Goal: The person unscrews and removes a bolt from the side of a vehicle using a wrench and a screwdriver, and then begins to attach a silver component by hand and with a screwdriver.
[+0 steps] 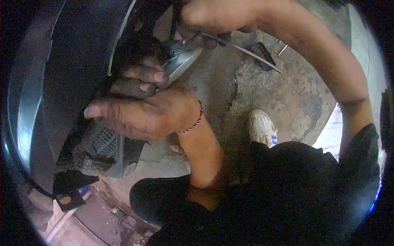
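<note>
My left hand (152, 110) is in front of a dark, shadowed mass of parts, a braided cord around its wrist. Its fingers curl back, their tips against a smooth grey curved part (182, 64); the thumb points left. What lies inside the curled fingers is hidden. My right hand (221, 18) is higher up, its arm reaching round from the right. Its fingers are bent in shadow, and a thin metal rod (250, 53) runs out from them, slanting down to the right. The rod's other end is covered by the hand.
A large dark panel (78, 53) with glossy edges fills the left. Below my left hand is a ridged, dirt-caked dark piece (104, 143). A small black object (262, 55) and a short thin rod (282, 50) lie on the stained concrete floor (287, 90), near a white shoe (262, 127).
</note>
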Tool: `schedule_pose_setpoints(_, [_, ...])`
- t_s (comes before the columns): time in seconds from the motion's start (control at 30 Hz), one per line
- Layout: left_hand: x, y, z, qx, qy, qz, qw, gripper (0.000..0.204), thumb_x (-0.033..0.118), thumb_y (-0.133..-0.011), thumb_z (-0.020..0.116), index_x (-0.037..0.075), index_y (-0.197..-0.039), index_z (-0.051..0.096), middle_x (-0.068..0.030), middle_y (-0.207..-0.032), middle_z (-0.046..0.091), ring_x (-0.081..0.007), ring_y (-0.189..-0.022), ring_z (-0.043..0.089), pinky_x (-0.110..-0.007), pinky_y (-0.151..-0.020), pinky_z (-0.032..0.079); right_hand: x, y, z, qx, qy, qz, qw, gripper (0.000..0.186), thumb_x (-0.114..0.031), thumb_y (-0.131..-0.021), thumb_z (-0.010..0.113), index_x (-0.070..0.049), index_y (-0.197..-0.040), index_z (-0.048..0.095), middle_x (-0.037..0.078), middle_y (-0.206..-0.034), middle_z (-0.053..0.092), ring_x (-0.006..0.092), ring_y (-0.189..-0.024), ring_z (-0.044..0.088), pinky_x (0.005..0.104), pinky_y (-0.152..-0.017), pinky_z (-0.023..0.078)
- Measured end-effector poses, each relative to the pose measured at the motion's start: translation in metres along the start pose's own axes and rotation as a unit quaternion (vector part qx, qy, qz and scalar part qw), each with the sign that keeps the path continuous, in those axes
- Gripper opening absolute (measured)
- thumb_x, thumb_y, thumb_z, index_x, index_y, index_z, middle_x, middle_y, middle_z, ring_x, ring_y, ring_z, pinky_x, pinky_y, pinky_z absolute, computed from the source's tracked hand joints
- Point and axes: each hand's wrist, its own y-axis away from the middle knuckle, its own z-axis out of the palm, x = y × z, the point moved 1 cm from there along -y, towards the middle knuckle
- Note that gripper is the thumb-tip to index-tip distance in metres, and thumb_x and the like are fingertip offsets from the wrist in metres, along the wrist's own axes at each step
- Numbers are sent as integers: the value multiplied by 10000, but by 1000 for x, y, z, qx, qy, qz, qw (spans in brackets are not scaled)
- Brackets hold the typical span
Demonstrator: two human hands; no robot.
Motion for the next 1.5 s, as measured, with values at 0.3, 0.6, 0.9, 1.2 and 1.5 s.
schedule_pose_setpoints(0.3, [2,2,0,-26,-2,-9,1000,508,434,-1001,347,91,-626,325,-37,-450,318,-150,-355,355,-267,-345,358,4,9,24,130,129,40,982,222,-154,-808,556,53,-848,628,256,-891,609,357,-871,625,438,-791,497])
schedule_pose_setpoints(0.6, [3,3,2,19,20,-62,998,447,416,-995,387,56,-731,354,-56,-433,327,-158,-359,358,-290,-355,356,10,24,2,104,131,-41,985,225,-191,-846,561,24,-878,621,209,-891,618,372,-844,587,462,-753,468])
schedule_pose_setpoints(0.9, [2,6,4,13,47,-72,996,456,422,-993,392,58,-721,358,-55,-439,329,-157,-361,360,-291,-352,344,45,17,53,245,19,-105,964,257,-183,-822,607,-12,-1010,643,178,-1055,621,323,-969,594,410,-806,480])
schedule_pose_setpoints(1.2, [11,6,7,20,30,-81,996,496,433,-993,381,85,-641,344,-58,-455,342,-157,-378,375,-296,-385,363,37,7,52,373,-25,-179,910,147,33,-677,626,-14,-814,601,142,-791,573,342,-794,572,382,-702,455])
schedule_pose_setpoints(1.5, [5,3,1,1,47,-64,997,423,411,-992,401,64,-755,354,-53,-443,324,-155,-375,365,-299,-384,372,47,3,43,296,85,-235,922,292,-38,-699,648,-12,-989,635,182,-989,640,385,-916,615,429,-813,500])
